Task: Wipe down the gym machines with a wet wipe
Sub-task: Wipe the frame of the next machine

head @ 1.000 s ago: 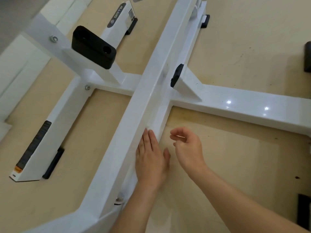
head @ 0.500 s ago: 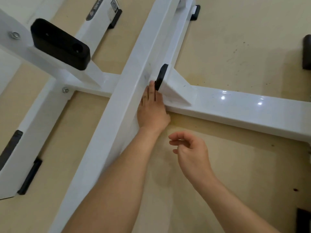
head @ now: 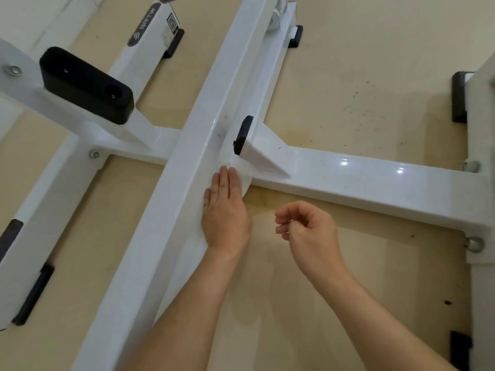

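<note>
A white gym machine frame lies low over the beige floor. Its long diagonal beam point(head: 187, 162) crosses a side beam point(head: 361, 180) at a joint with a black end cap point(head: 243, 135). My left hand point(head: 225, 210) lies flat with straight fingers on the diagonal beam's right face, just below the joint. It presses a white wet wipe point(head: 245, 183), whose edge shows beside the fingers. My right hand point(head: 308, 231) hovers over the floor to the right, fingers loosely curled, holding nothing.
A black rubber pad point(head: 85, 84) sits on a raised white arm at the upper left. Another frame leg with black feet point(head: 16, 263) runs down the left. A bolted upright point(head: 479, 183) stands at the right edge. Beige floor point(head: 348, 76) shows between the beams.
My left hand slid up the diagonal beam from lower down to the black end cap, then drew back a little. My right hand stayed hovering beside it.
</note>
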`<move>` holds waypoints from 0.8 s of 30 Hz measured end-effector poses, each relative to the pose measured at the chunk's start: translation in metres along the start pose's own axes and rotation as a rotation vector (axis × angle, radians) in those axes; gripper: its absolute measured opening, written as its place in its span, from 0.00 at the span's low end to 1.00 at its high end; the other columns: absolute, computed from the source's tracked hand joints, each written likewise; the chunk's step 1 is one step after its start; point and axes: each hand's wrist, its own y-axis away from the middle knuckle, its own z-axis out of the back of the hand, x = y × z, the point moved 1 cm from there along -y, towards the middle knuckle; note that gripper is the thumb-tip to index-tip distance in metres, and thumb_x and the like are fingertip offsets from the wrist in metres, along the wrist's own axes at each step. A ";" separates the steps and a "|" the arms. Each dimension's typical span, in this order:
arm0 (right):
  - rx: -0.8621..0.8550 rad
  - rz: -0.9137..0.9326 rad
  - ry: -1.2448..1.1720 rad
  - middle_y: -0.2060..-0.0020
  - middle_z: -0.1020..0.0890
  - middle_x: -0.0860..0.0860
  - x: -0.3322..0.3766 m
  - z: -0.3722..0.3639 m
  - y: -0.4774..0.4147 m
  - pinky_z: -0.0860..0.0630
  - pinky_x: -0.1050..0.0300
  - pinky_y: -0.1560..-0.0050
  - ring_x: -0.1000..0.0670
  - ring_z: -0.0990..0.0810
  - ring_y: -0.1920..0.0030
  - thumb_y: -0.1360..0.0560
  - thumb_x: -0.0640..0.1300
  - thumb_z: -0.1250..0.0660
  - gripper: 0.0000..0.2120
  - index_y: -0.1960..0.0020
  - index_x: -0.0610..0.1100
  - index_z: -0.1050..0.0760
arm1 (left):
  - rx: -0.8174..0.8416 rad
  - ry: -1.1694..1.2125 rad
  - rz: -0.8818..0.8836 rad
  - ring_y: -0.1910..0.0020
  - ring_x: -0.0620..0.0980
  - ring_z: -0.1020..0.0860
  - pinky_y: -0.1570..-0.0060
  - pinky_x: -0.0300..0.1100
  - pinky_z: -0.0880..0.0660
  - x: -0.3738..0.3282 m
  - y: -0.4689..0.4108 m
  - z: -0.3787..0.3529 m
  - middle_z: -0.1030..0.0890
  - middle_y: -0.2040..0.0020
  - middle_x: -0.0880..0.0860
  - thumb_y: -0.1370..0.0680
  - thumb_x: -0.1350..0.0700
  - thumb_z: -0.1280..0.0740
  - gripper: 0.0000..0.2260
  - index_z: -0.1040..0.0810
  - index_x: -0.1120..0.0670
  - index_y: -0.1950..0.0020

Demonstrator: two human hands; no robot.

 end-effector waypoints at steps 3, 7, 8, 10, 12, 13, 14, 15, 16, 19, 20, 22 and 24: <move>0.116 0.029 0.007 0.64 0.19 0.51 0.009 -0.015 0.004 0.24 0.60 0.61 0.55 0.20 0.65 0.31 0.26 0.45 0.21 0.62 0.48 0.21 | 0.045 -0.025 0.003 0.23 0.54 0.44 0.29 0.45 0.53 0.012 0.025 0.005 0.43 0.22 0.57 0.24 0.62 0.38 0.31 0.46 0.59 0.22; 0.238 0.001 0.016 0.64 0.19 0.50 0.019 -0.035 0.014 0.27 0.67 0.64 0.54 0.21 0.65 0.30 0.26 0.45 0.19 0.61 0.46 0.21 | 0.089 -0.065 0.125 0.23 0.54 0.47 0.27 0.47 0.51 0.019 0.086 0.016 0.47 0.22 0.59 0.24 0.60 0.43 0.32 0.50 0.61 0.22; 0.267 -0.012 0.034 0.63 0.19 0.50 0.018 -0.041 0.018 0.27 0.67 0.63 0.54 0.21 0.64 0.30 0.25 0.45 0.19 0.61 0.45 0.21 | 0.110 -0.076 0.153 0.23 0.54 0.46 0.27 0.48 0.48 0.021 0.102 0.018 0.46 0.22 0.59 0.25 0.59 0.46 0.31 0.49 0.61 0.22; 0.346 -0.017 0.113 0.59 0.18 0.50 0.013 -0.052 0.028 0.26 0.63 0.59 0.53 0.20 0.62 0.29 0.26 0.45 0.20 0.57 0.45 0.20 | 0.121 -0.093 0.170 0.24 0.55 0.41 0.29 0.50 0.42 0.029 0.129 0.022 0.42 0.23 0.60 0.26 0.59 0.49 0.31 0.45 0.62 0.23; 0.515 0.012 0.271 0.50 0.18 0.50 0.007 -0.066 0.045 0.25 0.59 0.49 0.53 0.19 0.53 0.27 0.27 0.46 0.21 0.48 0.45 0.20 | 0.125 -0.094 0.207 0.25 0.56 0.39 0.30 0.52 0.38 0.036 0.156 0.023 0.39 0.24 0.60 0.29 0.60 0.46 0.32 0.43 0.62 0.23; 0.607 0.036 0.345 0.45 0.19 0.50 0.003 -0.072 0.055 0.26 0.58 0.42 0.52 0.20 0.47 0.26 0.27 0.46 0.22 0.42 0.43 0.21 | 0.130 -0.091 0.230 0.25 0.56 0.39 0.30 0.52 0.37 0.037 0.169 0.024 0.39 0.24 0.60 0.30 0.60 0.43 0.33 0.42 0.62 0.24; 0.681 0.052 0.396 0.42 0.20 0.48 0.000 -0.078 0.065 0.27 0.57 0.38 0.50 0.21 0.43 0.25 0.28 0.46 0.22 0.39 0.42 0.22 | 0.139 -0.089 0.245 0.25 0.56 0.39 0.30 0.52 0.36 0.037 0.183 0.025 0.38 0.24 0.60 0.31 0.60 0.43 0.34 0.41 0.62 0.24; 0.732 0.051 0.419 0.40 0.20 0.47 -0.003 -0.081 0.074 0.29 0.57 0.36 0.48 0.22 0.40 0.25 0.27 0.46 0.22 0.38 0.40 0.23 | 0.146 -0.091 0.253 0.25 0.56 0.40 0.29 0.52 0.37 0.037 0.197 0.025 0.39 0.24 0.60 0.31 0.60 0.44 0.34 0.40 0.62 0.24; 0.762 0.031 0.416 0.40 0.20 0.46 -0.005 -0.084 0.083 0.30 0.60 0.36 0.48 0.23 0.38 0.25 0.27 0.46 0.22 0.37 0.39 0.23 | 0.153 -0.090 0.251 0.25 0.55 0.42 0.28 0.52 0.38 0.037 0.208 0.026 0.39 0.24 0.59 0.31 0.59 0.46 0.33 0.40 0.62 0.24; 0.797 0.012 0.433 0.35 0.23 0.46 -0.011 -0.083 0.099 0.34 0.69 0.37 0.51 0.26 0.34 0.26 0.27 0.47 0.25 0.33 0.41 0.26 | 0.194 -0.077 0.259 0.25 0.55 0.40 0.28 0.50 0.39 0.045 0.222 0.031 0.39 0.24 0.60 0.31 0.59 0.44 0.34 0.41 0.63 0.24; 0.807 0.034 0.456 0.34 0.24 0.47 -0.013 -0.082 0.101 0.35 0.68 0.36 0.52 0.27 0.33 0.26 0.27 0.47 0.26 0.32 0.43 0.27 | 0.203 -0.075 0.280 0.26 0.56 0.37 0.29 0.49 0.37 0.049 0.219 0.032 0.37 0.25 0.60 0.32 0.60 0.40 0.34 0.39 0.63 0.25; 0.802 0.063 0.496 0.33 0.24 0.47 -0.014 -0.077 0.101 0.34 0.64 0.33 0.52 0.28 0.32 0.27 0.29 0.47 0.28 0.31 0.44 0.28 | 0.214 -0.051 0.333 0.26 0.57 0.36 0.30 0.48 0.40 0.053 0.203 0.037 0.38 0.24 0.61 0.30 0.59 0.36 0.35 0.42 0.64 0.24; 0.756 0.051 0.490 0.33 0.24 0.46 -0.014 -0.073 0.098 0.33 0.60 0.32 0.51 0.27 0.32 0.27 0.29 0.46 0.29 0.30 0.45 0.29 | 0.213 -0.016 0.341 0.23 0.55 0.45 0.27 0.45 0.49 0.052 0.182 0.038 0.47 0.22 0.59 0.24 0.57 0.39 0.35 0.54 0.62 0.22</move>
